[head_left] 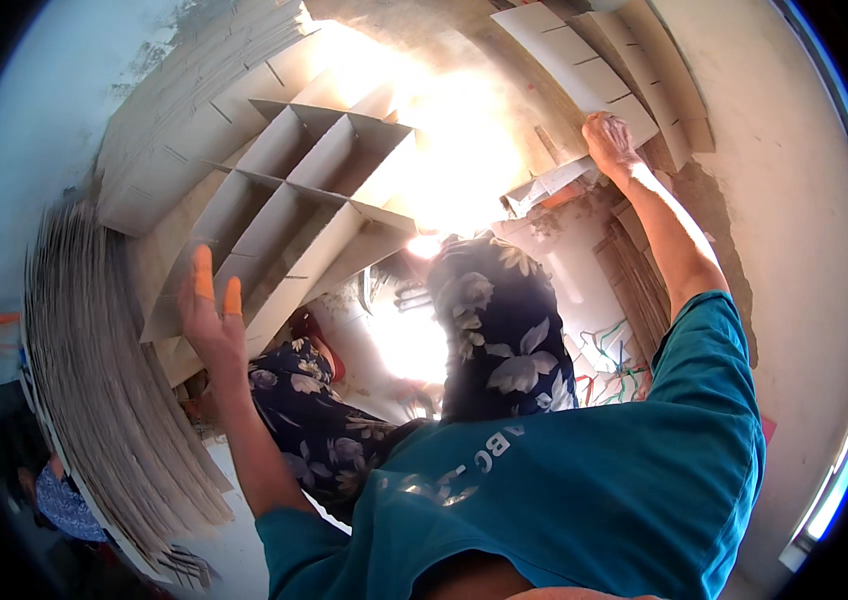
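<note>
A cardboard divider grid (pixel 289 190) with several square cells sits in front of me, left of the bright glare. My left hand (pixel 212 315) is at its near left corner, fingers stretched out, with orange finger covers on two of them. Whether the palm presses on the cardboard I cannot tell. Over on the right, my right hand (pixel 609 142) is closed at the near end of a slotted cardboard strip (pixel 569 60). Its fingertips are partly hidden.
Slotted cardboard sheets (pixel 169 150) are stacked at the far left. A tall stack of cardboard strips (pixel 109 380) stands nearer on the left. More strips (pixel 649 70) lean against the right wall. Strong sunlight washes out the middle. Another person (pixel 66 500) shows at lower left.
</note>
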{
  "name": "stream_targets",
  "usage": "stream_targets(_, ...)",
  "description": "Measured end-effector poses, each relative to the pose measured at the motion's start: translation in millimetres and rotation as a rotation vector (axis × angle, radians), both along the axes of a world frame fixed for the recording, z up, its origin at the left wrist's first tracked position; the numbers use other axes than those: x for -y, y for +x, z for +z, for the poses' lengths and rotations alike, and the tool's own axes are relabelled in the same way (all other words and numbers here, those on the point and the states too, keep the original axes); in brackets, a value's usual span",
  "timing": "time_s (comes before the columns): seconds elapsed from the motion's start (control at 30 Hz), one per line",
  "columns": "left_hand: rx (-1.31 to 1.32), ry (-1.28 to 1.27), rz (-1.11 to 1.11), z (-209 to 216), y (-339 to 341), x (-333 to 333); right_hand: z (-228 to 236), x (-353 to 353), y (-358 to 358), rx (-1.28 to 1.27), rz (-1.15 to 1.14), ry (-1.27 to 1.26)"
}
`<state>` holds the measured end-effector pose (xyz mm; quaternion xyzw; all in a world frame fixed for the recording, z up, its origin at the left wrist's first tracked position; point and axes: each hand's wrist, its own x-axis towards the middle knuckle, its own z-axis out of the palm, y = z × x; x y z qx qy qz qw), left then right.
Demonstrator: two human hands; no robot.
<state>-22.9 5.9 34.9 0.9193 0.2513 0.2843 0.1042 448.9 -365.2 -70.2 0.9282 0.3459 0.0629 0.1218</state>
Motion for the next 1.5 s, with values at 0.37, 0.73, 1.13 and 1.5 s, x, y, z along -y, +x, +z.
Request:
stream_targets(0.37,0.133,-0.021,0.014,-31,-39,26,23,16,34,0.102,0.141,0.302)
stream_targets(0.73,0.124,-0.053,0.021,-25,-61,32,-21,2,65,-0.718,0.061,0.781)
stream_targets(1.13,0.118,-0.04,-0.055,-47,-54,14,144,-105,-66,0.244,0.499,0.64)
stream_targets(1.5,0.143,-0.159,-0.071,-45,-38,19,173,-212,-242,-1.48,0.547,1.087)
